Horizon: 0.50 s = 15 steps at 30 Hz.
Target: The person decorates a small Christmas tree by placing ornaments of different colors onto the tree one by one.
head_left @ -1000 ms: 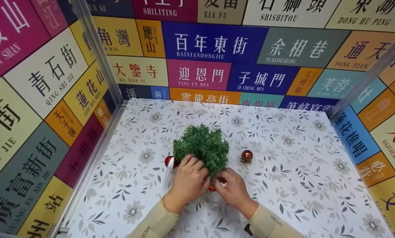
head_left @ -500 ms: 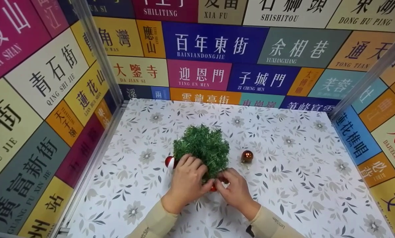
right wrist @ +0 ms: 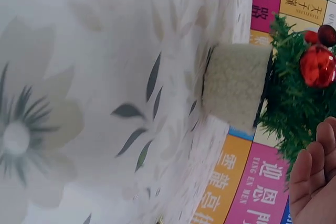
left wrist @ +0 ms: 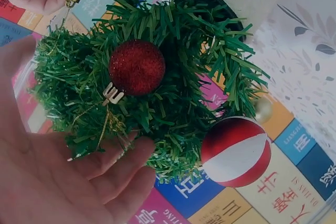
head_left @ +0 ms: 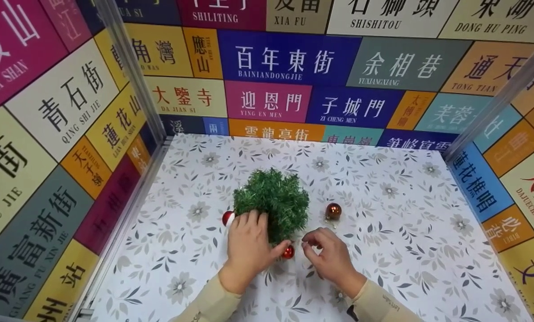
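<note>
A small green artificial Christmas tree stands in a cream pot with a dark rim. My left hand is at its near left side, fingers extended against the branches. A dark red glitter ball hangs above those fingers in the left wrist view, and a red-and-white ball hangs farther along. On the near side hangs a shiny red ball, just beyond my left thumb. My right hand is apart from it to the right, its fingers loosely bent; nothing shows between them.
A copper-coloured ball with a gold cap is to the right of the tree. A flower-patterned white cloth covers the table. Sign-printed panels enclose the back and both sides, with metal posts at the corners.
My right hand has drawn away from the tree to the right, leaving the shiny red ball hanging in fuller view. My left hand has shifted slightly left, its fingers spread along the branches.
</note>
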Each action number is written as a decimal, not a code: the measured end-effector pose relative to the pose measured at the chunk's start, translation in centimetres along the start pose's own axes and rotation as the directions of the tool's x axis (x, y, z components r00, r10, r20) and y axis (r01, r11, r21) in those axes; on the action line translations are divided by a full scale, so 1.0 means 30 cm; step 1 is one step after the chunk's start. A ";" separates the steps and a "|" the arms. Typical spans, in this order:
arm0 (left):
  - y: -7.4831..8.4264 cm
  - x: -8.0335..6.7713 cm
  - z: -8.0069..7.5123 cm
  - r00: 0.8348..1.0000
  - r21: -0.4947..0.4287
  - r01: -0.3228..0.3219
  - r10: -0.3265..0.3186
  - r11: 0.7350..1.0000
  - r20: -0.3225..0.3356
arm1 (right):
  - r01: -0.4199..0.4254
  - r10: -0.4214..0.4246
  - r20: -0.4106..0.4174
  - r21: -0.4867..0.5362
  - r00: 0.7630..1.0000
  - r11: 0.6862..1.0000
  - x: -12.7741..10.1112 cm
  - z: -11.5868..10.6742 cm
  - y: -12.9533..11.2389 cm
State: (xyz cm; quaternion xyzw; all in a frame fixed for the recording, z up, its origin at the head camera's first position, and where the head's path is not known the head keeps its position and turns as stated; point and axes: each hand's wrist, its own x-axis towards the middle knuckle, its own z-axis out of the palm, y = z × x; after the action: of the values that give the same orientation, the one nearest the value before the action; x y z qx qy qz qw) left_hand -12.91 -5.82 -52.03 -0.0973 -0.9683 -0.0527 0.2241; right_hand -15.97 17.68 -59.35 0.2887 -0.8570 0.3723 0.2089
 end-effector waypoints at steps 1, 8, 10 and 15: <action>0.001 -0.001 0.000 1.000 0.006 0.002 -0.002 1.000 0.019 | -0.001 0.001 0.005 -0.008 1.000 1.000 -0.002 -0.005 0.007; -0.007 -0.003 0.002 0.999 0.000 -0.023 0.023 1.000 -0.043 | -0.030 0.032 0.015 -0.072 0.999 0.997 -0.021 -0.037 0.056; -0.010 0.000 0.002 0.996 -0.010 -0.027 0.026 1.000 -0.091 | -0.052 0.054 0.021 -0.092 0.998 0.994 -0.025 -0.045 0.067; -0.015 0.009 -0.001 0.993 -0.021 0.009 -0.011 1.000 -0.118 | -0.094 0.100 0.049 -0.103 0.994 0.990 -0.034 -0.053 0.085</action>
State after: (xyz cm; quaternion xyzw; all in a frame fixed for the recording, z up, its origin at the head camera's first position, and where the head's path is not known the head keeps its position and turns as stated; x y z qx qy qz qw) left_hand -13.23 -6.22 -51.92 -0.0914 -0.9532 -0.0694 0.2798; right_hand -16.64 20.66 -60.24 0.2457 -0.8929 0.3306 0.1816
